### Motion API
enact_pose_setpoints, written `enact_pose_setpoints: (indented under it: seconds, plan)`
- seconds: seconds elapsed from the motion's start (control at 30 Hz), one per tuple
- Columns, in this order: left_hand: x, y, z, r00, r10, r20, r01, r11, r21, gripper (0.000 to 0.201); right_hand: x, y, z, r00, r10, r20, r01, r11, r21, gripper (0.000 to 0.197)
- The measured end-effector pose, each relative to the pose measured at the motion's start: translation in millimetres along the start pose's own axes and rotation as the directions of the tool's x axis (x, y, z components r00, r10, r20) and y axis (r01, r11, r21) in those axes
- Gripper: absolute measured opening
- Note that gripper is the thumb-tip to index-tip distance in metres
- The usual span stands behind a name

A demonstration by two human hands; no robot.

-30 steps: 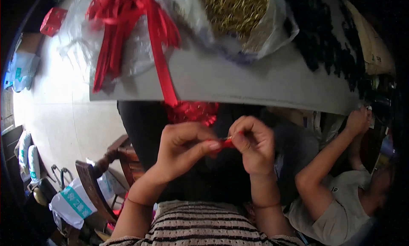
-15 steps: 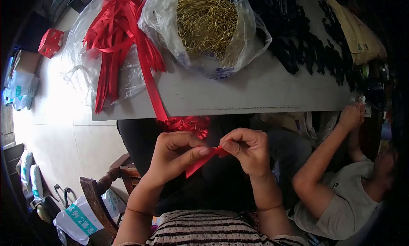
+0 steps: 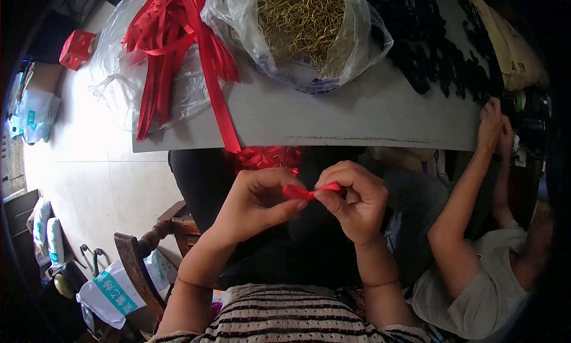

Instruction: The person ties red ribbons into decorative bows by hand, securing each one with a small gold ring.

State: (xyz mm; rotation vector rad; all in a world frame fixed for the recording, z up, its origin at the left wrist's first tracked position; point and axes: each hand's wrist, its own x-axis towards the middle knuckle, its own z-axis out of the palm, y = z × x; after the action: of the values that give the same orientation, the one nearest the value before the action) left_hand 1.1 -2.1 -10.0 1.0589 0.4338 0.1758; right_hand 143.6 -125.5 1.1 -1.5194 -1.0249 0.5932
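Above my lap, a small red ribbon bow (image 3: 303, 192) is held between my two hands, with a loop to each side of a narrow middle. My right hand (image 3: 357, 203) pinches it near the middle with thumb and index finger. The thumb and curled fingers of my left hand (image 3: 262, 197) close loosely around its left loop; the fingertips behind the ribbon are partly hidden. Just beyond my hands, a heap of shiny red ribbon pieces (image 3: 267, 157) lies on my lap, below the table edge.
On the grey table (image 3: 285, 126) lie long red ribbon strips (image 3: 160, 75), a plastic bag (image 3: 363, 54) of gold ties, and a dark pile (image 3: 416, 46). A co-worker's arm (image 3: 461, 206) is at the right. A wooden chair (image 3: 134, 266) stands at the left.
The ribbon, a hanging flat strip before, now shows as a bow with two loops. Both hands have risen slightly in view. The co-worker's hands have moved up toward the table's corner.
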Motion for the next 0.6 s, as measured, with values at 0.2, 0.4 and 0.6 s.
enact_pose_setpoints:
  seconds: [0.2,0.4,0.6]
  plan:
    - [-1,9,9,0.837,0.545,0.045,-0.398,0.551,0.734,0.014,-17,-1,10,0.884,0.44,0.157,-0.439,0.666,0.603,0.012]
    - [-4,-1,5,0.975,0.223,0.022,-0.213,0.895,0.391,0.01,-17,-7,19,0.929,0.36,-0.09,-0.3,0.871,0.388,0.012]
    - [-3,13,1,0.997,0.026,0.074,-0.037,0.989,0.146,0.02,-6,-3,-9,0.951,0.185,0.248,-0.226,0.962,0.152,0.013]
